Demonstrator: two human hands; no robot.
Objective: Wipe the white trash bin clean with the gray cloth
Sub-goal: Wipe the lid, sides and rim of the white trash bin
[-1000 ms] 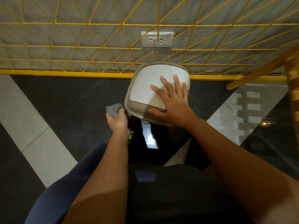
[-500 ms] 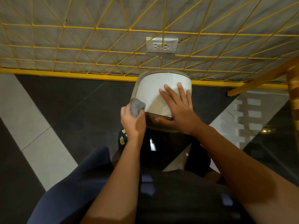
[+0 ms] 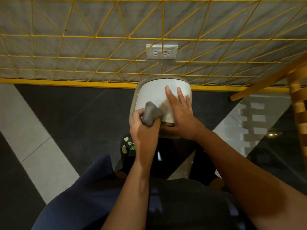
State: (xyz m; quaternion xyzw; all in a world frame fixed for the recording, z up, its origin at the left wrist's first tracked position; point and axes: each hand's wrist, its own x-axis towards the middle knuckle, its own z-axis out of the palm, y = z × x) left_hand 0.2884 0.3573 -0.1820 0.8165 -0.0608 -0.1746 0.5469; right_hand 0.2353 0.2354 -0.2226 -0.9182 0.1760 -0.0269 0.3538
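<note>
The floor point(image 3: 71, 113) at the left has dark and pale tiles. The left hand point(image 3: 143, 131) has its fingers point(image 3: 137, 114) curled tight round a bunched gray cloth point(image 3: 151, 115), holding it against the near left part of the bin's top. The white bin point(image 3: 152, 93) stands on the floor against the yellow wire grid point(image 3: 83, 35), just below a wall socket point(image 3: 161, 51). The right hand point(image 3: 181, 117) lies flat on the bin's top, fingers straight and spread, grasping nothing. A wooden chair point(image 3: 298, 98) stands at the far right.
</note>
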